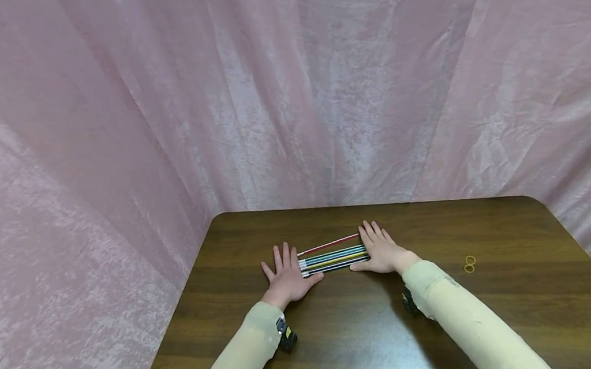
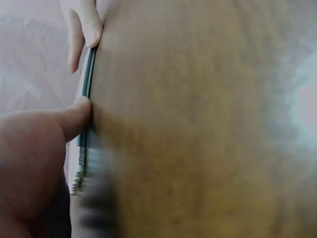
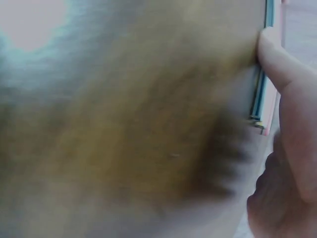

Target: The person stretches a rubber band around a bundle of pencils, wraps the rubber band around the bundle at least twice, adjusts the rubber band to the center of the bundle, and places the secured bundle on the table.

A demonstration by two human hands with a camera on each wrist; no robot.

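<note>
Several pencils (image 1: 333, 257), teal, yellow and black, lie side by side in a row on the wooden table. A red pencil (image 1: 328, 244) lies apart, just behind the row and at a slight angle to it. At the row's left end is my left hand (image 1: 288, 278), fingers straight and spread, its thumb touching the near edge of the pencils. My right hand (image 1: 381, 254) lies at the other end, fingers extended past the red pencil's tip. In the right wrist view, that hand's thumb (image 3: 272, 54) is against the nearest pencil. The palms hide the row's ends.
Two yellowish rubber bands (image 1: 469, 264) lie on the table (image 1: 522, 288) to the right of my right hand. Behind the table's far edge hangs a pink curtain (image 1: 319, 90). Small dark cameras (image 1: 287, 337) are strapped under both sleeves.
</note>
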